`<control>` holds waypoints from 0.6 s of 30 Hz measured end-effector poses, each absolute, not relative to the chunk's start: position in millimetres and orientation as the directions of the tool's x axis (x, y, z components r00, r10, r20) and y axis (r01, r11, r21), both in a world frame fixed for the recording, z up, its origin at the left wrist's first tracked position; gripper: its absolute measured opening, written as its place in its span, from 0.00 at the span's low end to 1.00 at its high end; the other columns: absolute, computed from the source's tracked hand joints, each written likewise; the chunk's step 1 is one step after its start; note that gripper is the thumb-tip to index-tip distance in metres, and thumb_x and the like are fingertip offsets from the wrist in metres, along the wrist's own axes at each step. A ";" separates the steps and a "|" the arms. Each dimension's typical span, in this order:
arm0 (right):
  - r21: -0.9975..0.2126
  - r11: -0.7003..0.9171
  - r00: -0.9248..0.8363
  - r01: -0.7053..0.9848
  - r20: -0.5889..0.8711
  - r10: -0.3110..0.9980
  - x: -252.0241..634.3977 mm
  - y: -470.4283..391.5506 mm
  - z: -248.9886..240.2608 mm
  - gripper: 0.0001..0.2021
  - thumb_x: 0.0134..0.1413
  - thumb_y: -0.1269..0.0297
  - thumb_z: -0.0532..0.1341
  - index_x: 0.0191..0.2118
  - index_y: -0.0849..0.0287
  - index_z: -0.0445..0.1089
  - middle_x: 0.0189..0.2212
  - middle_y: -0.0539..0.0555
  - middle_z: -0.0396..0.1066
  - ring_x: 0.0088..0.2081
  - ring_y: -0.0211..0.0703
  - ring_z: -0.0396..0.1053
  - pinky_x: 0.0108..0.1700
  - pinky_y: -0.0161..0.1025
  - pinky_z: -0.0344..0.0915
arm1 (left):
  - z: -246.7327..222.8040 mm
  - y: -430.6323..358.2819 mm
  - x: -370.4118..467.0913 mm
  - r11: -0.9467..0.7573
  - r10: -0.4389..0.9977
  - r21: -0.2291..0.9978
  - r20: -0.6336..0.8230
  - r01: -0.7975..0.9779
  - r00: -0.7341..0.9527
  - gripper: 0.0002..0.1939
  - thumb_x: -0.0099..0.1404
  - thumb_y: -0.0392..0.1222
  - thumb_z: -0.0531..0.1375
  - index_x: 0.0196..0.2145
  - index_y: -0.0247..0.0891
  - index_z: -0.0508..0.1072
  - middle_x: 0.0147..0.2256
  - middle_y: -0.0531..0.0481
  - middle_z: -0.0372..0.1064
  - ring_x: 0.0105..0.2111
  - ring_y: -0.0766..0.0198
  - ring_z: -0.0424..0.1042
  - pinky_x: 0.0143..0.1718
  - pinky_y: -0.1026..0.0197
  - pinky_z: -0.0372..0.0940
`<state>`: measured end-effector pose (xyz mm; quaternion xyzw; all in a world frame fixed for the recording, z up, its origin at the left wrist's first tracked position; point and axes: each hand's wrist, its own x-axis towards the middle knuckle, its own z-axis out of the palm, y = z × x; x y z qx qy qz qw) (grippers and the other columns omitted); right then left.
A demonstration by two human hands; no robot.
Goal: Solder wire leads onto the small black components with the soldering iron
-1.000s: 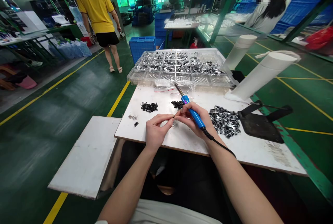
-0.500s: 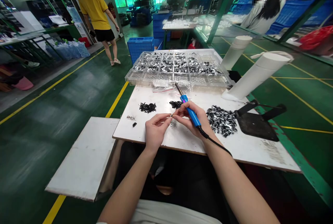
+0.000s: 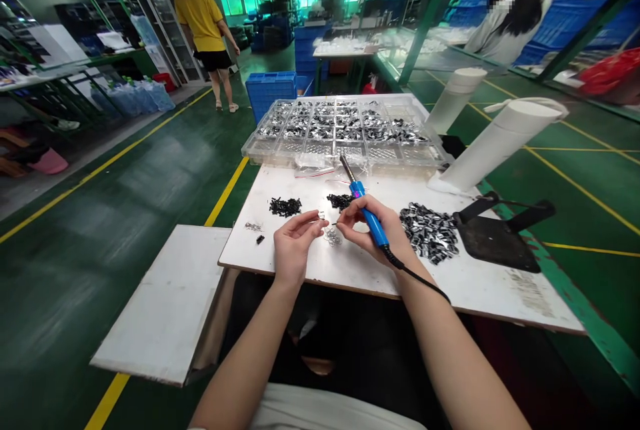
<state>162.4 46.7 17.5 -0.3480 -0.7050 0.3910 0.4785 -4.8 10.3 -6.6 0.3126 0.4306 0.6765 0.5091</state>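
My left hand (image 3: 295, 243) is closed in a pinch on a small metal part (image 3: 321, 216) above the white board (image 3: 280, 187). To its right, my right hand (image 3: 373, 227) holds a blue soldering iron (image 3: 371, 217), its tip pointing up and away from me. The thumb and forefinger of that hand also pinch a tiny dark piece. Between and below the hands lie thin silvery bits (image 3: 332, 237). Small black parts (image 3: 341, 201) are heaped just behind my right hand, and another black heap (image 3: 285, 207) sits behind my left hand.
A clear compartment tray (image 3: 345, 150) full of shiny parts stands at the back. Right of my hands are a pile of metallic clips (image 3: 429, 233), a black stand (image 3: 495, 240) and white tubes (image 3: 505, 143). A person in yellow (image 3: 203, 17) is on the floor beyond.
My hands have moved apart, opening a gap between their fingertips. The soldering iron has shifted slightly and is more upright. The person in yellow has walked farther off.
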 end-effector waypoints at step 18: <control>-0.753 0.594 -0.666 0.284 0.291 0.687 158.2 44.1 12.5 0.04 0.58 0.71 0.61 0.34 0.56 0.64 0.30 0.48 0.67 0.30 0.37 0.63 0.35 0.35 0.61 | -0.7 13.4 -8.5 -0.169 0.907 0.702 -0.164 -0.692 -0.388 0.09 0.55 0.39 0.71 0.35 0.32 0.83 0.36 0.45 0.81 0.35 0.63 0.81 0.42 0.64 0.72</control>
